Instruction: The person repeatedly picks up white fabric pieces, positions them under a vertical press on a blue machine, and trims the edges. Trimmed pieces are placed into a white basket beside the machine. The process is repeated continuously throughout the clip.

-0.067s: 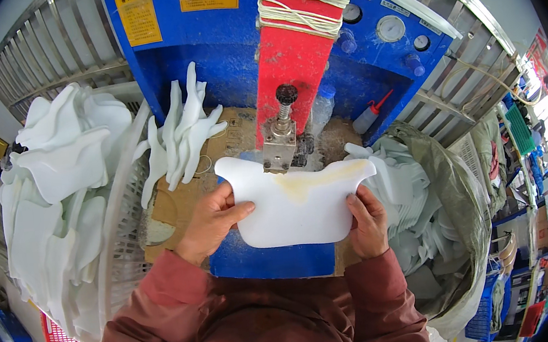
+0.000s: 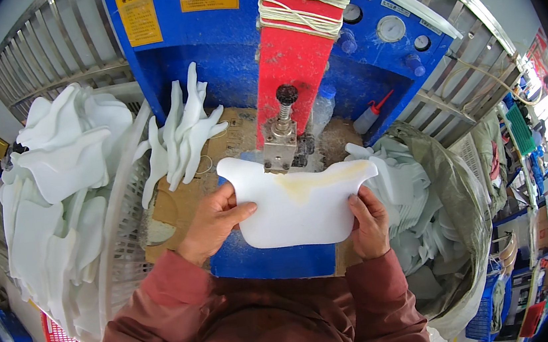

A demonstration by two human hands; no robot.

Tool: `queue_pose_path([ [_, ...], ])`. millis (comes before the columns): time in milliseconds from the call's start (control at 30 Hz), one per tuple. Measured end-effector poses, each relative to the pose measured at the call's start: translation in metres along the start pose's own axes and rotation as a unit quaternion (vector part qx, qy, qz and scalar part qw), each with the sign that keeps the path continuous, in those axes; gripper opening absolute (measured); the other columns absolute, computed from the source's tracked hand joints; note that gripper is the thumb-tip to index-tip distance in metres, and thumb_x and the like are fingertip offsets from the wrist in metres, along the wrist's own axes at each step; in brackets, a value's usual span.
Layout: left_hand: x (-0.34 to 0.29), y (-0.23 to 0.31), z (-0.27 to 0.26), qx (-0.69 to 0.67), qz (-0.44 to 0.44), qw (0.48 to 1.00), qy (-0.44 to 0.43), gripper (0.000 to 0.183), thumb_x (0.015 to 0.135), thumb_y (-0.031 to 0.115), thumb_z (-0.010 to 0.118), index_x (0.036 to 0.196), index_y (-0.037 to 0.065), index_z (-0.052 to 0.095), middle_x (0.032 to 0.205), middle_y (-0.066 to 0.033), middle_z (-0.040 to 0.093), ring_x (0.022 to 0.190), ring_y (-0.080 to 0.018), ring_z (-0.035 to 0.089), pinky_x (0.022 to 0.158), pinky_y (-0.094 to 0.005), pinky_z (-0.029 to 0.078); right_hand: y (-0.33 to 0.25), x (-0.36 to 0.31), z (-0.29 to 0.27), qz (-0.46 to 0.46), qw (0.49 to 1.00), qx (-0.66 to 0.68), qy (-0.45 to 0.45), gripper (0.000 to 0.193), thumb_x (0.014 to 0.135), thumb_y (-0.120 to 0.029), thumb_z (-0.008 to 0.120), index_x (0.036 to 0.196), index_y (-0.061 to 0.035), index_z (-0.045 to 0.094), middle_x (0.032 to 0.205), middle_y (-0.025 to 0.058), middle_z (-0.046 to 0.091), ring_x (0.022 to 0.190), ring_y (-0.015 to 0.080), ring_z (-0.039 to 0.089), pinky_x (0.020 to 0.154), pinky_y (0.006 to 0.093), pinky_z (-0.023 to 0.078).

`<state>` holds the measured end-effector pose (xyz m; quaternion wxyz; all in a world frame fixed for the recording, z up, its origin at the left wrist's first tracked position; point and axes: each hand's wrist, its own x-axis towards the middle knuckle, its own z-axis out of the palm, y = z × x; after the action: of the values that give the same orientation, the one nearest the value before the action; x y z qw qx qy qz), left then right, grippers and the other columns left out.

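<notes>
A white shaped foam sheet (image 2: 295, 212) with a yellowish stain along its upper part is stretched between my hands. Its left edge is pinched by my left hand (image 2: 211, 224), thumb on top. On the opposite side my right hand (image 2: 367, 221) grips the right edge, also thumb on top. The sheet's curved far edge meets the metal head (image 2: 281, 147) of a machine with a red arm (image 2: 294, 75) and blue body (image 2: 209, 64). Whether the head presses on the sheet or only touches its edge, I cannot tell.
At left, a white plastic basket (image 2: 133, 219) holds a heap of white foam pieces (image 2: 52, 221). Narrow white offcuts (image 2: 183, 137) lie on cardboard beyond my left hand. A large sack (image 2: 469, 217) of white pieces stands at right. A red-tipped bottle (image 2: 367, 120) sits behind it.
The foam sheet has shifted very slightly to the right, with both hands keeping their hold.
</notes>
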<state>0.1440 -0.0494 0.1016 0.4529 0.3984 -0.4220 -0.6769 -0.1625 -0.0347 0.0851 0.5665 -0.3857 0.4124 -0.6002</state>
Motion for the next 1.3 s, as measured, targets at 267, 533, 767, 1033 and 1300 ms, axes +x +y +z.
queue_pose_path([
  [267,0.005,-0.008,0.009,0.029,-0.028,0.999,-0.020,0.044,0.100,0.002,0.065,0.143,0.000,0.055,0.122,-0.0074,0.070,0.106,-0.0127,0.067,0.092,-0.0297,0.055,-0.002,-0.006,-0.012,-0.022,1.000,-0.008,0.013,0.034,0.104,-0.007,0.061,0.136,0.0045,0.063,0.124,0.0066,0.071,0.109,0.0126,0.065,0.096,0.0276,0.051],
  [533,0.009,-0.019,0.021,-0.007,-0.028,0.998,-0.050,0.041,0.101,0.005,0.065,0.142,0.002,0.057,0.121,-0.0065,0.071,0.105,-0.0118,0.066,0.091,-0.0297,0.055,-0.009,-0.017,-0.025,-0.018,0.999,-0.008,0.037,0.034,0.104,-0.006,0.061,0.136,0.0051,0.063,0.124,0.0079,0.071,0.110,0.0136,0.066,0.097,0.0284,0.052],
  [767,0.011,-0.027,0.029,-0.006,-0.033,0.997,-0.067,0.035,0.102,0.006,0.065,0.137,0.002,0.058,0.120,-0.0057,0.070,0.104,-0.0104,0.067,0.087,-0.0280,0.057,-0.011,-0.029,-0.034,-0.029,0.998,0.002,0.055,0.031,0.104,-0.006,0.061,0.133,0.0046,0.064,0.123,0.0076,0.071,0.109,0.0132,0.066,0.096,0.0280,0.052],
  [1033,0.016,-0.034,0.037,-0.028,-0.039,0.995,-0.088,0.040,0.103,0.008,0.065,0.141,0.003,0.056,0.124,-0.0066,0.070,0.108,-0.0129,0.067,0.093,-0.0307,0.056,-0.011,-0.035,-0.044,-0.040,0.996,0.004,0.076,0.031,0.104,-0.005,0.062,0.132,0.0049,0.064,0.121,0.0076,0.072,0.108,0.0130,0.066,0.096,0.0275,0.052],
  [1300,0.021,-0.040,0.041,0.028,-0.058,0.993,-0.100,0.033,0.102,0.009,0.066,0.135,0.004,0.060,0.118,-0.0044,0.071,0.102,-0.0111,0.068,0.088,-0.0295,0.056,-0.019,-0.042,-0.053,-0.035,0.996,-0.015,0.081,0.030,0.104,-0.005,0.061,0.133,0.0050,0.064,0.121,0.0072,0.071,0.107,0.0127,0.067,0.096,0.0273,0.052],
])
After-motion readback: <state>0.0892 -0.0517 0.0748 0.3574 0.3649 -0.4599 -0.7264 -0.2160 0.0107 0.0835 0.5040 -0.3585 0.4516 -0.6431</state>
